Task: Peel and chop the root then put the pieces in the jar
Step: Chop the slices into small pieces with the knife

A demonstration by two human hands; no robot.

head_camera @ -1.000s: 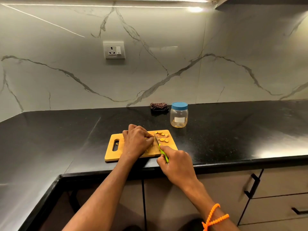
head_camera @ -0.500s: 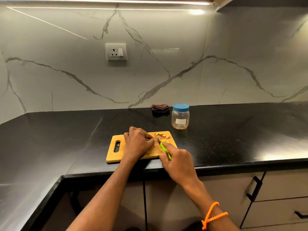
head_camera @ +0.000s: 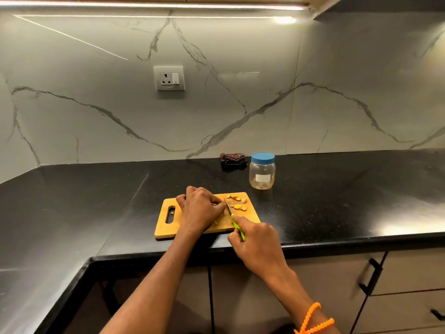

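Observation:
A wooden cutting board [head_camera: 250,216] lies near the front edge of the black counter. My left hand [head_camera: 201,208] sits curled over the board's middle, holding down the root, which is almost wholly hidden under the fingers. My right hand [head_camera: 256,242] grips a green-handled knife [head_camera: 237,225], its blade touching the board right beside my left fingertips. Several yellow root slices [head_camera: 237,202] lie on the board's far right part. A clear plastic jar [head_camera: 262,173] with a blue lid on stands behind the board to the right.
A dark folded cloth [head_camera: 233,159] lies by the marble wall left of the jar. A wall socket [head_camera: 169,78] is above. The black counter [head_camera: 349,196] runs wide on both sides. Drawers with black handles [head_camera: 370,276] are below right.
The hands stay on the board and the knife blade works beside my left fingertips. The view has tilted up a little.

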